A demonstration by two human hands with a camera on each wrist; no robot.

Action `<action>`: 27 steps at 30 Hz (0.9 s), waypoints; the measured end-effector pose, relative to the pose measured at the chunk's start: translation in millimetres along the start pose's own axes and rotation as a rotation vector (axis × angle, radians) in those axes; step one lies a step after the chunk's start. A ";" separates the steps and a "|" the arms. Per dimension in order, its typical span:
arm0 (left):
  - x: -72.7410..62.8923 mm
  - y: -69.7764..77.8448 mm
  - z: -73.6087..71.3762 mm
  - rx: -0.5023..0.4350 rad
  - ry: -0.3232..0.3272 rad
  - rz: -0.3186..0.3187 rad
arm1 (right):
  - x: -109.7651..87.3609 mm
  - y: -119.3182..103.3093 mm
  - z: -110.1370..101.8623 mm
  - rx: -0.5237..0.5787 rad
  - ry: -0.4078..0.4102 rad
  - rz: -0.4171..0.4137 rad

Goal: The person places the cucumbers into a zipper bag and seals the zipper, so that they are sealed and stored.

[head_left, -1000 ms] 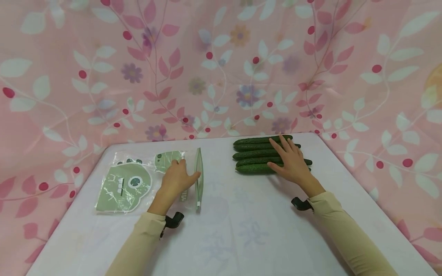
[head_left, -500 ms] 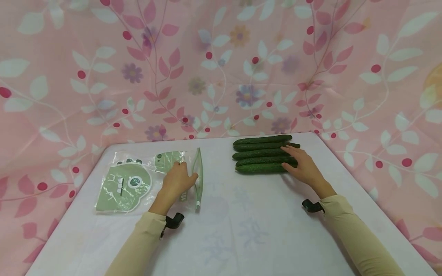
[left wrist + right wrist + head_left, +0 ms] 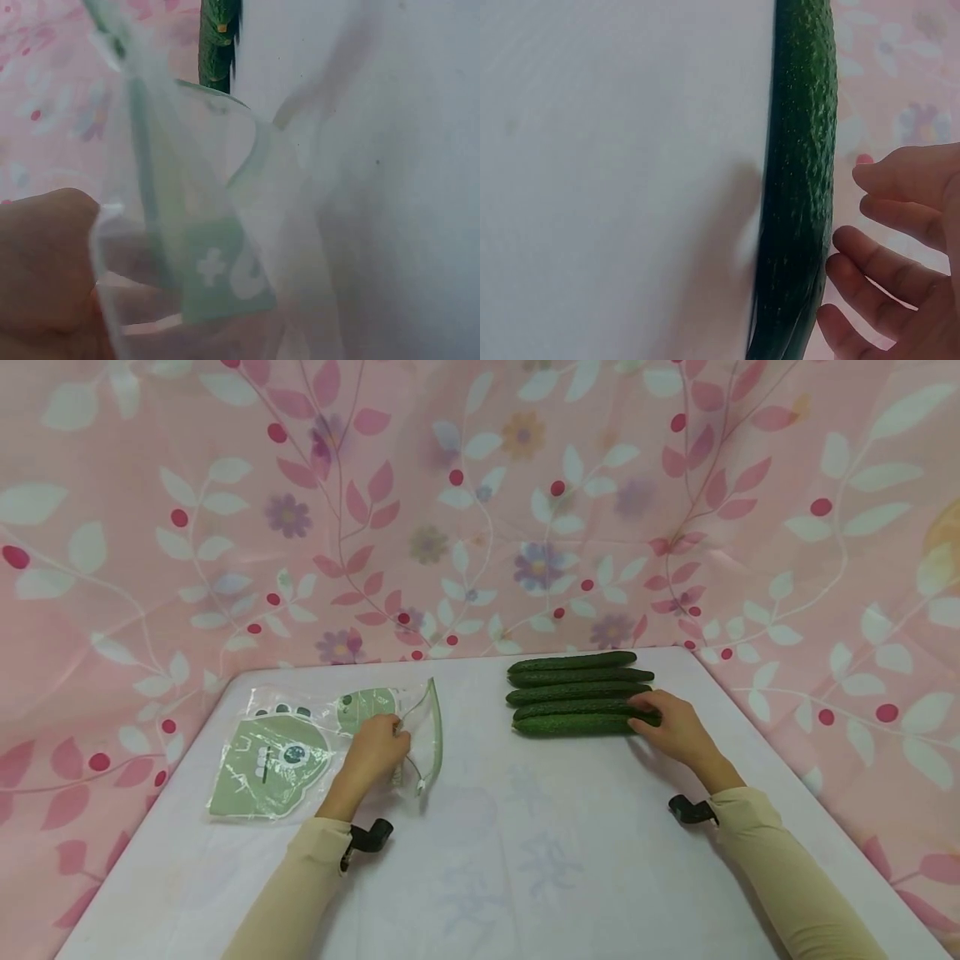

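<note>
Left of the five cucumbers [image 3: 577, 693] I see a clear zip bag [image 3: 262, 772] with a green monster print on the white surface [image 3: 487, 877], probably light, limp and slick, best held by its zip rim [image 3: 439, 731]. The left hand [image 3: 373, 747] has its grip pinched on the bag. The cucumbers look firm, easiest taken mid-length; at their right end, the right hand's [image 3: 678, 731] fingers stand apart, contact unclear.

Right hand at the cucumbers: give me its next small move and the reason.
Probably curl the right hand round the nearest cucumber: the hand is at its right end, fingers loosely apart, while the left hand holds the bag, its mouth parted.
</note>
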State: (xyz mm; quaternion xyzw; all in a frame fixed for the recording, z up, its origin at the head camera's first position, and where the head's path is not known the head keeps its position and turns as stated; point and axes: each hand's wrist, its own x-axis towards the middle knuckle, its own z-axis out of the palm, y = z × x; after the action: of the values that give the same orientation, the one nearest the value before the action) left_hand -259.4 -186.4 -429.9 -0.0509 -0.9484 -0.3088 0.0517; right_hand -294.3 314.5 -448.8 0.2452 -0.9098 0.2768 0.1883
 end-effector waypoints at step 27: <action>0.2 -10.1 -7.8 -0.373 -0.083 -0.226 | 2.3 7.6 -7.8 -0.065 -0.246 0.078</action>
State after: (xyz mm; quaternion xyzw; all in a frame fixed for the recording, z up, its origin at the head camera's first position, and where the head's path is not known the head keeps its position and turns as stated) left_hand -260.4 -199.1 -429.5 0.0343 -0.8758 -0.4803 -0.0325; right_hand -298.7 323.9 -444.8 0.2354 -0.9434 0.2223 0.0723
